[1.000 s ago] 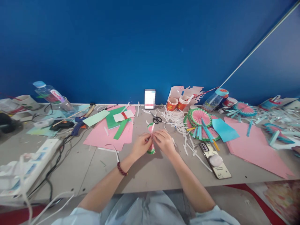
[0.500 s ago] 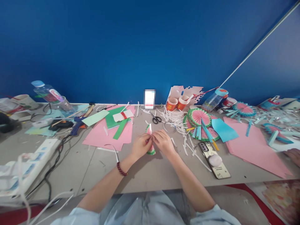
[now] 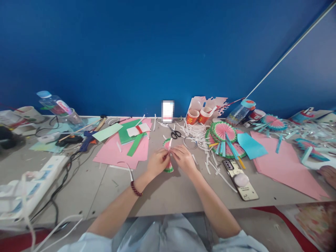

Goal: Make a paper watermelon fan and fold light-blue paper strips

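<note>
Both hands meet over the middle of the table around a small pleated paper fan [image 3: 168,167], pink with a green edge. My left hand [image 3: 158,161] pinches it at its centre from the left. From the right, the fingers of my right hand [image 3: 182,158] close on the same centre, where a white strip [image 3: 170,142] stands up from the folds. Fingertips cover the fan's middle. Just beyond the hands lie black-handled scissors [image 3: 175,133]. To the right rest finished-looking watermelon-coloured paper rosettes [image 3: 223,132] with blue strips on them.
Pink sheets [image 3: 283,157] lie at right, near a phone [image 3: 243,182] and a blue paper piece [image 3: 252,145]. Paper cups [image 3: 193,117] and white scraps [image 3: 196,134] are behind. Green paper [image 3: 135,145] and a power strip [image 3: 39,185] are at left. Another person's hand [image 3: 328,174] shows far right.
The fan's upper pleats have spread a little more to the left, and the white strip leans slightly right. Both hands keep nearly the same place.
</note>
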Available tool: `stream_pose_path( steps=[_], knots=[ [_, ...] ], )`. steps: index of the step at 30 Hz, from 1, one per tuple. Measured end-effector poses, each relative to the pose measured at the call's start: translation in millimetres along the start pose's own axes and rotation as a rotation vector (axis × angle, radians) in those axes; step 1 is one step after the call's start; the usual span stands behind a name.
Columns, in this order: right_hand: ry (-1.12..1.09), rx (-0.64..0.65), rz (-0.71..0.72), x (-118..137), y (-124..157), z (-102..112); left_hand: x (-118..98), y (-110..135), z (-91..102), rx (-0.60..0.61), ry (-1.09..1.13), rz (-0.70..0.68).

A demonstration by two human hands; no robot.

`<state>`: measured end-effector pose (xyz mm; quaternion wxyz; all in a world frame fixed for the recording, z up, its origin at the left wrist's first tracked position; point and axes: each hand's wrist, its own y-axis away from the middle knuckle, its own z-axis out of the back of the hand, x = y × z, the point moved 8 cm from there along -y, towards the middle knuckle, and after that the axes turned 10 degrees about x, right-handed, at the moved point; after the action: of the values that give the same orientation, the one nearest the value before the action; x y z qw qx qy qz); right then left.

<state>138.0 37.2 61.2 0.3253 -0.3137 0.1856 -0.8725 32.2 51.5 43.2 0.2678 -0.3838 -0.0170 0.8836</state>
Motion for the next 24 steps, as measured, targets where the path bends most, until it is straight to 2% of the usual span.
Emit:
stream_pose_path(
  steps=[7, 12, 16, 24],
  knots=[
    [0.104, -0.018, -0.02, 8, -2, 0, -2, 2, -4.2, 0.032, -0.026, 0.031],
    [0.021, -0.017, -0.032, -1, 0, 0, 1, 0, -2.5, 0.013, 0.041, 0.036],
    [0.0, 0.013, -0.005, -3, 1, -1, 1, 0, -0.2, 0.02, 0.014, 0.02],
    [0.156, 0.042, 0.009, 9, -3, -6, -2, 2, -1.9, 0.027, -0.101, -0.01]
  ],
)
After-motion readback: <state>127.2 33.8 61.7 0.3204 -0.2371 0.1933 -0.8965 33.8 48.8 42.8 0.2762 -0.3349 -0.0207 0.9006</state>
